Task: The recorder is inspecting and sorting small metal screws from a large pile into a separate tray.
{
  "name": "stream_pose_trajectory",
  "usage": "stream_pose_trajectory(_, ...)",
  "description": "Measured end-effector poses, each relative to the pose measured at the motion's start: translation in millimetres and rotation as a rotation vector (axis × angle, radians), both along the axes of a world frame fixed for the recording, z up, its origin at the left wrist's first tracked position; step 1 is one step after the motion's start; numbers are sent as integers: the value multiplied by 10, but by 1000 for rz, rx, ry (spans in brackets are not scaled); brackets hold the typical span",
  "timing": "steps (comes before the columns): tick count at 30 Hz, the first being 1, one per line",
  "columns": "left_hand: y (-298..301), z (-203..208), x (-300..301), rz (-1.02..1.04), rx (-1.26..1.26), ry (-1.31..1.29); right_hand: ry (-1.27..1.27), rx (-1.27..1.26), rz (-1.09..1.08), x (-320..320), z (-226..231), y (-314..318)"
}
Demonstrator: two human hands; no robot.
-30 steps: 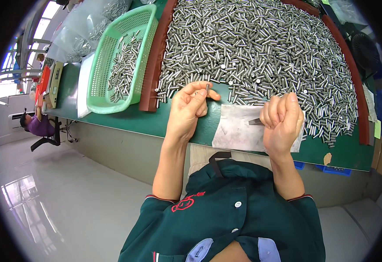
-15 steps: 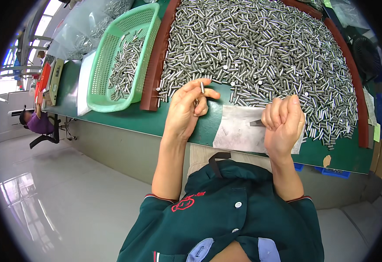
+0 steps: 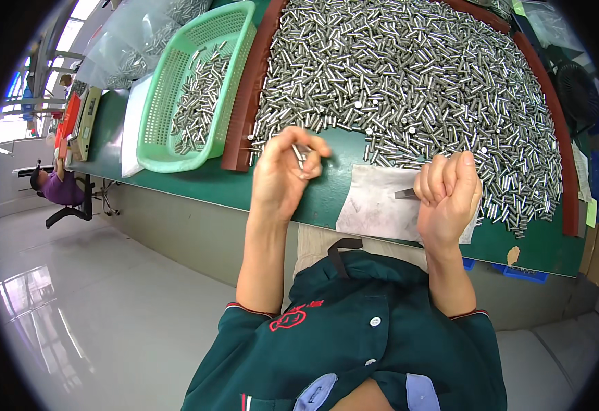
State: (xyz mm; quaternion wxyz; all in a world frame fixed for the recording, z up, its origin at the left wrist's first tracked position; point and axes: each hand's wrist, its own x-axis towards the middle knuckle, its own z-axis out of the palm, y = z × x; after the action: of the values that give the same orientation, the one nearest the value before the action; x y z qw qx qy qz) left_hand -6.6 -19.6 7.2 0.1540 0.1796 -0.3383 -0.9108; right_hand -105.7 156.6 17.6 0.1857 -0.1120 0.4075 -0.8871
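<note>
At frame centre, your left hand is pinching metal pins; your right hand is curling shut around tweezers. Loosening fingers could drop pins.

The person wears a dark green short-sleeved polo shirt. Each sleeve ends in a narrow cuff trimmed with thin red and pale stripes, seen at the left sleeve and the right sleeve. A small red embroidered emblem sits on the left side of the chest. A placket runs down the front with round white buttons. The collar has light blue tips, with a red and white stripe beside the left one. Both forearms are bare, and neither the left hand nor the right hand wears a glove.
</note>
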Motion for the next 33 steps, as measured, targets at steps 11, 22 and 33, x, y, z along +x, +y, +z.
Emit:
stream_pose_trajectory(11,20,141,-43,309,-1706,-769,-16,1,4,9,11,-1)
stream_pose_trajectory(22,3,11,-97,279,-1775,-716,-20,10,5,13,31,-4)
stream_pose_trajectory(33,44,-63,19,-42,-233,-117,-30,-4,11,0,31,-1)
